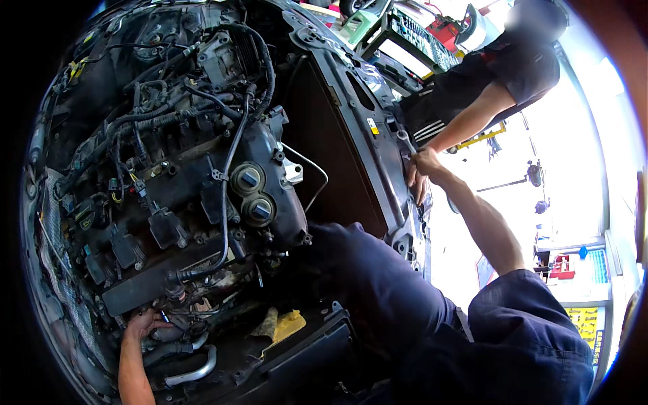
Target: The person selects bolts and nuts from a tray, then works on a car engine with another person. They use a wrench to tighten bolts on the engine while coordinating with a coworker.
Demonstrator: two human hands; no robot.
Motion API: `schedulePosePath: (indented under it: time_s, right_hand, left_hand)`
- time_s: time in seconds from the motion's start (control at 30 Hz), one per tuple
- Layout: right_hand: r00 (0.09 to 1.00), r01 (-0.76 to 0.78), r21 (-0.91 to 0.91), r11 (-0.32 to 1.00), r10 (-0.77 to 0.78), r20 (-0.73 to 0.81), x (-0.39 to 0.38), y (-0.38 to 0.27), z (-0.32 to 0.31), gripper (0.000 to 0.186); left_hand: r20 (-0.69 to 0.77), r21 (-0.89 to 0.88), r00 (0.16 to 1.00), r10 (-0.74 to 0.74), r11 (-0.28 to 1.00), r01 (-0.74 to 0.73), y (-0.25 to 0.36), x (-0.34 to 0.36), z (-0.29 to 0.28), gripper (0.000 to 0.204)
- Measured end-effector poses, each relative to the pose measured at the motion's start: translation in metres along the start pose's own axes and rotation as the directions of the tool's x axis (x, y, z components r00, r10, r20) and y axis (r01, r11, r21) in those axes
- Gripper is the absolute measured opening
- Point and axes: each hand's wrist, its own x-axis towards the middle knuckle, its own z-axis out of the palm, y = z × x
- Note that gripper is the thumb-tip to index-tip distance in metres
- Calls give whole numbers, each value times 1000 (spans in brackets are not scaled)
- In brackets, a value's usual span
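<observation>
My left hand (140, 325) reaches into the lower left of the engine bay, beside the engine (196, 196). Its thumb and fingers are apart among hoses and metal parts, the fingertips partly hidden. A small shiny piece (164, 316) shows near them; whether they touch it I cannot tell. My right arm stretches far out to the car's front edge. There my right hand (430, 164) is closed round a grey metal tool with a rounded end, like a ratchet (403, 137). A co-worker's hand (418, 187) overlaps it, fingers pointing down onto the front panel (368, 135).
The co-worker (499, 74) stands beyond the front panel by a tool cart (412, 47). A navy-clothed leg (385, 270) lies across the engine bay's near side. A yellow cloth (289, 325) rests by a black cover (310, 354). A bent metal pipe (196, 373) lies near my left forearm.
</observation>
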Motion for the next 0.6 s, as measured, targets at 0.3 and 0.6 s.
schedulePosePath:
  time_s: [0.3,0.6]
  right_hand:
    - [-106,-869,411,275,709,-698,15,-8,45,41]
    - [-47,-898,291,330,585,-810,31,19,66,37]
  left_hand:
    - [-123,-112,987,-105,990,91,-6,4,-8,41]
    - [-105,-164,994,-11,986,-7,-23,-4,-29,42]
